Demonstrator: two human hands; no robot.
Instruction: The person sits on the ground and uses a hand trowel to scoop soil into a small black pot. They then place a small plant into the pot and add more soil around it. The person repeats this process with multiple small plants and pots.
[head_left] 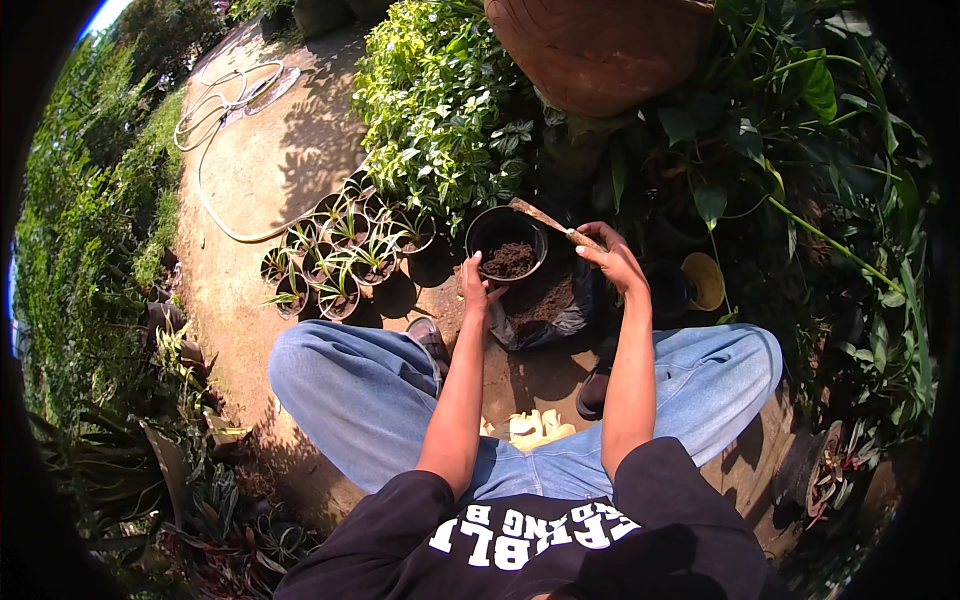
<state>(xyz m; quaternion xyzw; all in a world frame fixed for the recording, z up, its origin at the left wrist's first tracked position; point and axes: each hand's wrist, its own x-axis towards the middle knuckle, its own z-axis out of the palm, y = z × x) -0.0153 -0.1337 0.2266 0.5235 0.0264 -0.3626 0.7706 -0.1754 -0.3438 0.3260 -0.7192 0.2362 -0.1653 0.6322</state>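
Between my knees, my left hand (476,283) grips the near left rim of a black plastic plant pot (474,236). Dark soil (509,260) partly fills this pot. My right hand (612,258) is closed round the handle of a small trowel (540,215), whose blade points left over the pot's far rim. Beneath and beside the pot lies an open black plastic bag (572,318) with more dark soil in it.
Several small potted plants (338,292) with striped leaves cluster to the left. A leafy bush (430,110) and a large clay pot (600,50) stand beyond. A hose (205,190) lies coiled on the path. Yellow gloves (535,428) rest between my legs. Foliage borders the right.
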